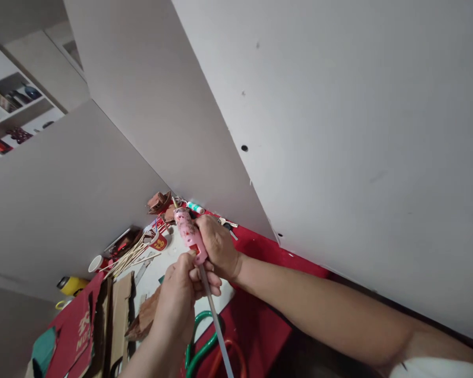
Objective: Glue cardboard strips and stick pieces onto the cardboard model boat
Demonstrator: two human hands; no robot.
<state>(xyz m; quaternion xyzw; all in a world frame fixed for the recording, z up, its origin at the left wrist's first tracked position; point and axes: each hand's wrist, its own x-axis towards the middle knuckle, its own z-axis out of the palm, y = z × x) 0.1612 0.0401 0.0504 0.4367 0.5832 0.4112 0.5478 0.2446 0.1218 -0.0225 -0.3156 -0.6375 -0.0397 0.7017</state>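
A pink hot glue gun (187, 227) with dark smudges is held over the table, its metal nozzle pointing away from me. My right hand (216, 244) wraps round it from the right. My left hand (179, 281) grips its rear end, the thumb at a red switch (195, 249) and the fingers curled beneath. Out of the back of the gun runs a long translucent glue stick (216, 320), reaching down to the bottom edge. Below the hands lie green-handled scissors (199, 357) and a red-orange handle loop (238, 352).
A red cloth (260, 262) and a white board (177, 247) cover the table. Cardboard pieces (122, 310), wooden sticks (130, 258), a red paper cup (157, 241), a small brown model boat (158, 202) and keys (228, 224) lie around. A grey-white panel (358, 131) rises at the right.
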